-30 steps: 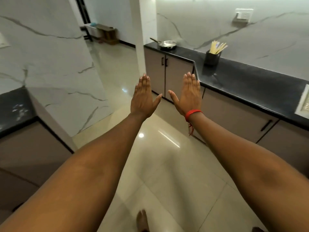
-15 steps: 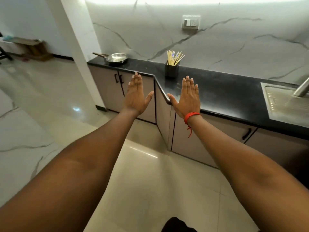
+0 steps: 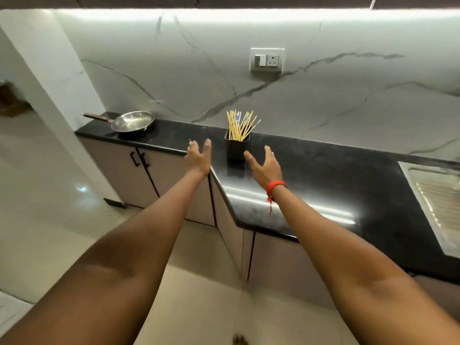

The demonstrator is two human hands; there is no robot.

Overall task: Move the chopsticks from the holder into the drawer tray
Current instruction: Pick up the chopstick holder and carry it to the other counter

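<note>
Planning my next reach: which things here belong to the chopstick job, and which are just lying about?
Job: chopsticks, black holder, left hand, right hand; drawer tray not in view.
Lying about: frying pan, sink, wall socket.

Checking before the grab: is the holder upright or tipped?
Upright: the holder stands flat on the counter, chopsticks poking up from its top.
</note>
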